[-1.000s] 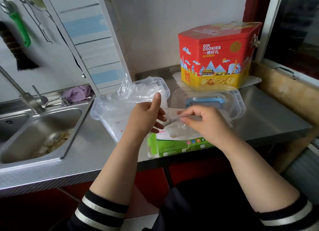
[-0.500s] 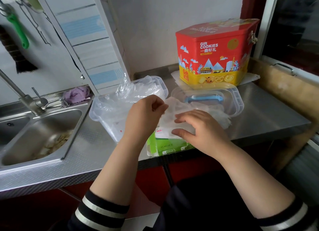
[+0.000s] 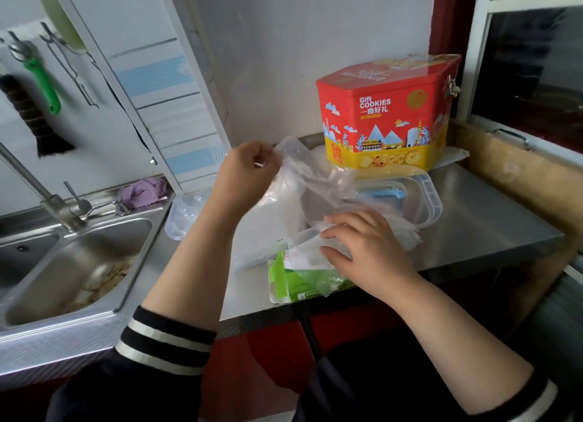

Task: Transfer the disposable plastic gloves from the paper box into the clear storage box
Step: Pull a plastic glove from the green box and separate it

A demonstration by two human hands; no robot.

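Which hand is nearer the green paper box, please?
Right. The right hand rests on the gloves at the paper box; the left hand is raised, up and left of it.

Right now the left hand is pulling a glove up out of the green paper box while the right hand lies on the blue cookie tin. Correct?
Not quite. The head view shows the right hand resting on the gloves over the green paper box, not the tin, which is red and yellow. The left hand does lift a glove.
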